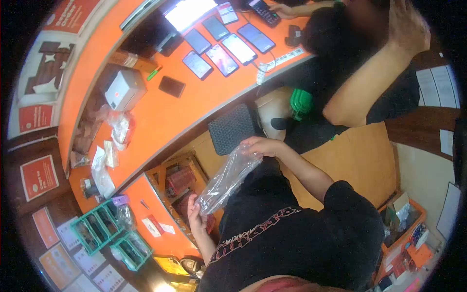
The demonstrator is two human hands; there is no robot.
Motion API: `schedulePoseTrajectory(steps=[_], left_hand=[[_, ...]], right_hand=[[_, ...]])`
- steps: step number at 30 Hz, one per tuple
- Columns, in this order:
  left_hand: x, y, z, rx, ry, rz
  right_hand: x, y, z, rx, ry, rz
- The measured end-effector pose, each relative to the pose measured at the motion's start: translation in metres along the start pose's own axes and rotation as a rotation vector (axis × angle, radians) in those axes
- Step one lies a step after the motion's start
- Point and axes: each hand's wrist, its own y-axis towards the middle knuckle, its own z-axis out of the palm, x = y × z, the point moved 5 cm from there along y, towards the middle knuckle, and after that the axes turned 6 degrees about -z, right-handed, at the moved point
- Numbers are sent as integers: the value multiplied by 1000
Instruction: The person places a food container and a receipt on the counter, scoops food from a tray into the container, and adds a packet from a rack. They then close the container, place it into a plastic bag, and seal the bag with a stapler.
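Observation:
A clear plastic bag (228, 180) is stretched between my two hands in front of my black shirt. My left hand (195, 214) grips its lower left end, thumb and fingers closed on the film. At the upper right end, my right hand (260, 145) pinches the bag, with the palm side turned down. The bag looks crinkled and see-through, and I make out no contents in it. Below my left hand, an orange cabinet with an open drawer (177, 177) holds reddish packets.
An orange counter (141, 151) carries several phones (221, 59), a white box (125, 90) and crumpled plastic packaging (120, 130). A co-worker sits at right, one arm (362, 90) raised; another hand (282, 10) touches a keypad device (264, 12). Green baskets (97, 226) stand at lower left.

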Motion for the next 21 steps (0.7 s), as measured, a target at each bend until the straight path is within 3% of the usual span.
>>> schedulePoseTrajectory(steps=[5, 9, 17, 19, 21], left_hand=[[-4, 0, 1, -38, 307, 52], [12, -7, -30, -68, 216, 55], [-4, -34, -106, -161, -40, 175], [-9, -34, -155, -157, -63, 243], [-28, -38, -193, -133, -79, 287]], right_hand=[[16, 18, -11, -136, -106, -88], [24, 26, 23, -58, 217, -65], [-15, 73, 91, -56, -67, 26], [-21, 90, 117, 36, -199, 10], [-39, 116, 135, 64, -141, 80]])
